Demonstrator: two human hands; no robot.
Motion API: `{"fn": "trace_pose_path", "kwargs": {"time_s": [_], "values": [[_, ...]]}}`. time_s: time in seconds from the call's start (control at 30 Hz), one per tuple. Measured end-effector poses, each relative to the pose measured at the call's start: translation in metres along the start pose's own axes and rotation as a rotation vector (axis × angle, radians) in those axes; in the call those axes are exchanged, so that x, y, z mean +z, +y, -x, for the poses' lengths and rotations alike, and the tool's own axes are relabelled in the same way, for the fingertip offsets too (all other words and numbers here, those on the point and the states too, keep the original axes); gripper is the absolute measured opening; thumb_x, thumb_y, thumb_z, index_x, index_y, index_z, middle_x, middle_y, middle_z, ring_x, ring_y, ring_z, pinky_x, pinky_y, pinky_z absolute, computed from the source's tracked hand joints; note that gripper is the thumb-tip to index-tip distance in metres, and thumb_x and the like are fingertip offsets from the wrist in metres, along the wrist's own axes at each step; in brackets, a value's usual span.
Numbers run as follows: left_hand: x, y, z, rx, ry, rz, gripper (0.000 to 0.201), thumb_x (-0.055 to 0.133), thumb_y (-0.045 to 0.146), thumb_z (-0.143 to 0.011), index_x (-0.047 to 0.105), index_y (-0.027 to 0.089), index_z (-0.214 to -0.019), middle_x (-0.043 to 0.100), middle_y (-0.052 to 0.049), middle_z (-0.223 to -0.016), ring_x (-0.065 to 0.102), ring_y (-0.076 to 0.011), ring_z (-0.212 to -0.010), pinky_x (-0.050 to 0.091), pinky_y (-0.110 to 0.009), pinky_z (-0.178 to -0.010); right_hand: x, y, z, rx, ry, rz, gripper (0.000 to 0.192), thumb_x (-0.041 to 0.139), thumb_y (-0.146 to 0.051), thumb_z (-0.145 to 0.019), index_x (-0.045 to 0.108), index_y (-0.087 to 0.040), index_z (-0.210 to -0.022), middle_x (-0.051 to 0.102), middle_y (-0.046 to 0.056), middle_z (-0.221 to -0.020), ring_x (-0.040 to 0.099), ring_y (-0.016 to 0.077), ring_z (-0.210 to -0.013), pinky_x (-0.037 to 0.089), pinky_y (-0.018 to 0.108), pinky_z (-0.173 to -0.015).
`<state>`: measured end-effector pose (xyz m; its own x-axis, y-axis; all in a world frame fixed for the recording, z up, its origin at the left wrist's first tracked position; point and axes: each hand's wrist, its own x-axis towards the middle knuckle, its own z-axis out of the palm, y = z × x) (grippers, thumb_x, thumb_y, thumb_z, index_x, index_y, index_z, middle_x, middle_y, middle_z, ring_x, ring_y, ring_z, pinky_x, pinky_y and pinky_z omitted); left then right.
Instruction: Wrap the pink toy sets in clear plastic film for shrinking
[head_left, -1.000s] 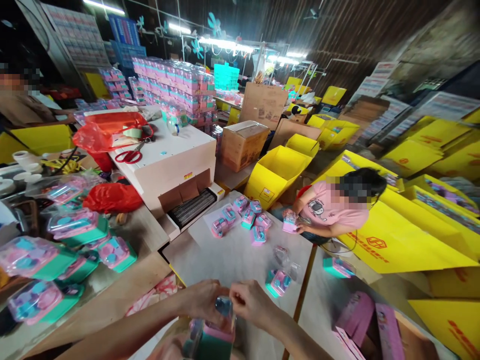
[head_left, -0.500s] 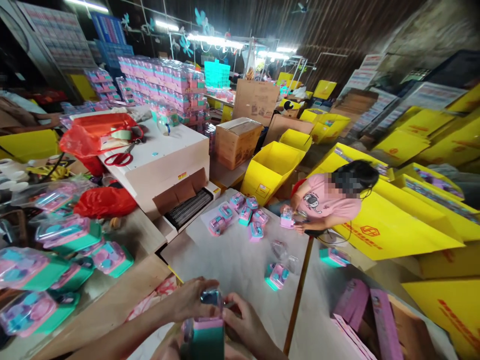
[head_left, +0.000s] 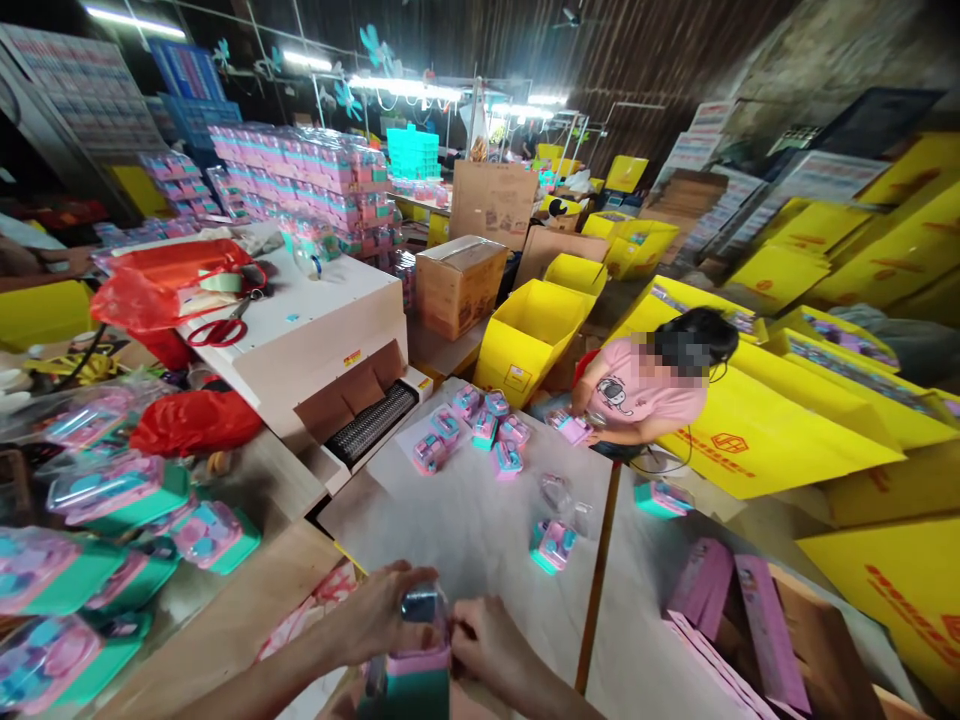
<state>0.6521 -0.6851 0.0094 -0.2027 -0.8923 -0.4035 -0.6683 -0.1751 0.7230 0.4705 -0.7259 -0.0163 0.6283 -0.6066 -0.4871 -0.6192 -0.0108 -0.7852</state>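
Note:
At the bottom middle, my left hand (head_left: 379, 612) and my right hand (head_left: 487, 642) grip a pink-and-teal toy box (head_left: 412, 680) held upright, with clear plastic wrap at its top between my fingers. A single wrapped pink-and-teal box (head_left: 553, 545) lies on the grey table (head_left: 480, 530) beyond my hands. Several more wrapped boxes (head_left: 472, 432) lie in a cluster at the mouth of the white shrink-wrap machine (head_left: 315, 340).
A person in a pink shirt (head_left: 637, 395) sits across the table handling a box. Teal-and-pink boxes (head_left: 112, 500) pile up at left. Red scissors (head_left: 217, 330) and red bags lie on the machine. Yellow cartons (head_left: 536, 340) fill the right side; pink flat cartons (head_left: 720, 610) sit at lower right.
The view has swung slightly right and down. My hands have closed in on the top of the box, the right hand moving lower. The person opposite has lowered a box to the table.

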Motion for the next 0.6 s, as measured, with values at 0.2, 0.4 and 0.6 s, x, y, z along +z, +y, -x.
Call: {"fn": "trace_pose_path", "kwargs": {"time_s": [0.2, 0.4, 0.6], "values": [[-0.006, -0.001, 0.008, -0.110, 0.044, 0.110, 0.073, 0.061, 0.056, -0.068, 0.054, 0.013, -0.125, 0.063, -0.012, -0.109, 0.060, -0.0271, -0.095, 0.046, -0.036, -0.086, 0.015, 0.017, 0.011, -0.096, 0.087, -0.187, 0.020, 0.042, -0.027, -0.077, 0.058, -0.015, -0.074, 0.059, 0.000, -0.062, 0.056, 0.0109, -0.059, 0.038, 0.018, -0.051], [0.003, -0.015, 0.010, -0.103, 0.101, 0.098, 0.073, 0.058, 0.063, -0.069, 0.054, 0.018, -0.126, 0.062, -0.011, -0.112, 0.059, -0.0284, -0.100, 0.046, -0.037, -0.086, 0.031, 0.037, 0.015, 0.004, 0.048, -0.052, 0.025, 0.046, -0.022, -0.073, 0.065, -0.015, -0.086, 0.069, 0.004, -0.080, 0.060, 0.0144, -0.071, 0.040, 0.021, -0.059], [0.011, -0.011, 0.001, -0.035, 0.078, 0.031, 0.073, 0.059, 0.066, -0.067, 0.056, 0.020, -0.123, 0.062, -0.011, -0.107, 0.061, -0.0271, -0.092, 0.048, -0.037, -0.080, 0.014, 0.017, 0.023, -0.032, -0.132, 0.213, 0.024, 0.047, -0.019, -0.070, 0.067, -0.019, -0.084, 0.072, 0.003, -0.086, 0.063, 0.0165, -0.074, 0.038, 0.022, -0.061]]}}
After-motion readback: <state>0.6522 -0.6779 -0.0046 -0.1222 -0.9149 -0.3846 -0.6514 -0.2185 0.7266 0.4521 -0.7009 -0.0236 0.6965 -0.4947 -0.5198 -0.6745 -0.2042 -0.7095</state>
